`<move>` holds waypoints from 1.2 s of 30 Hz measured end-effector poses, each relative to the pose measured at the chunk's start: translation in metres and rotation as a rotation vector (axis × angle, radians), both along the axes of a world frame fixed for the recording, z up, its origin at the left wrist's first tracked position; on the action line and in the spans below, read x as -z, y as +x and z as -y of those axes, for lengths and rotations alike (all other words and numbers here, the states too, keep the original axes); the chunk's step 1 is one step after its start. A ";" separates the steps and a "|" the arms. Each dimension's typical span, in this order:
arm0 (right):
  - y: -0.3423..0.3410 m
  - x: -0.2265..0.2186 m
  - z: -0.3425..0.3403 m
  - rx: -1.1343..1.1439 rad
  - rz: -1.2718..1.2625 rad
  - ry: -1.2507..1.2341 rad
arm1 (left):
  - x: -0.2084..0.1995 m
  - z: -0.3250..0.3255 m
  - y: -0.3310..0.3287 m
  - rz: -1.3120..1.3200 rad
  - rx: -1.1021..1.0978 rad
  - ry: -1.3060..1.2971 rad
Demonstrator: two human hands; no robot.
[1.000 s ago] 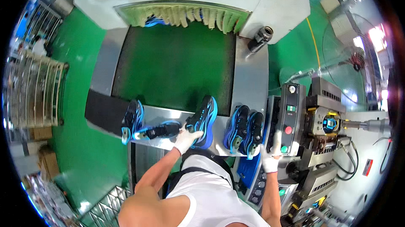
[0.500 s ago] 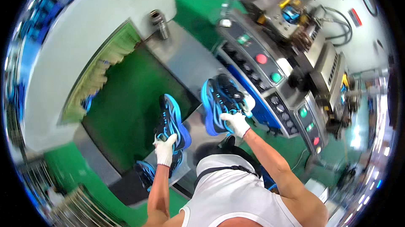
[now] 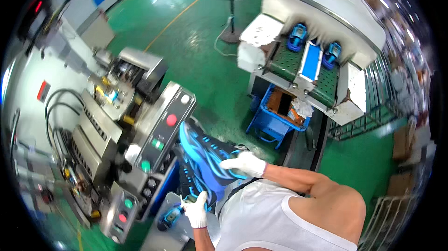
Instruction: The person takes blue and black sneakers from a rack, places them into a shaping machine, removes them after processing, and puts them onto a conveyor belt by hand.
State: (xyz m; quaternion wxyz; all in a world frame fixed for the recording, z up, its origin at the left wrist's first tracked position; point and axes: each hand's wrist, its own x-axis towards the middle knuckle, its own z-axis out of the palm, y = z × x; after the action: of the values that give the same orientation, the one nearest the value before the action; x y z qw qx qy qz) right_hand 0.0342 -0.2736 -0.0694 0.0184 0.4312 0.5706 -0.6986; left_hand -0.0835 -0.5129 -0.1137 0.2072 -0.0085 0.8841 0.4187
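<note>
A white conveyor machine (image 3: 322, 1) stood well ahead of the gloved right hand (image 3: 243, 164) and off to its right. Ahead and to the left of the gloved left hand (image 3: 194, 210) was a metal machine (image 3: 100, 125). A blue cart (image 3: 273, 128) sat ahead of the right hand. Between the hands were an upper shoe (image 3: 205, 154) and a lower shoe (image 3: 188, 179), both black and blue; the right gripped the former's heel end, the left the latter's. A loose shoe (image 3: 169, 218) lay just left of the left hand.
</note>
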 end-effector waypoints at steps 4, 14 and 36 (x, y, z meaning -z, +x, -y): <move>0.084 0.004 -0.075 0.648 -0.286 -0.015 | -0.044 -0.154 -0.018 0.088 0.657 0.039; 0.229 -0.065 -0.221 1.136 0.502 0.770 | -0.106 -0.515 0.055 -0.304 1.305 0.091; -0.053 -0.042 -0.118 0.008 -0.529 0.424 | 0.003 -0.288 -0.066 -0.298 1.058 0.032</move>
State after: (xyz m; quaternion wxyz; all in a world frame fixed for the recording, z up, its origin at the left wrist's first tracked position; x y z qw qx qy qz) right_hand -0.0191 -0.1555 -0.0271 -0.2232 0.2316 0.6865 -0.6521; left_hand -0.1490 -0.2250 -0.1168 0.2620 0.4996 0.7811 0.2677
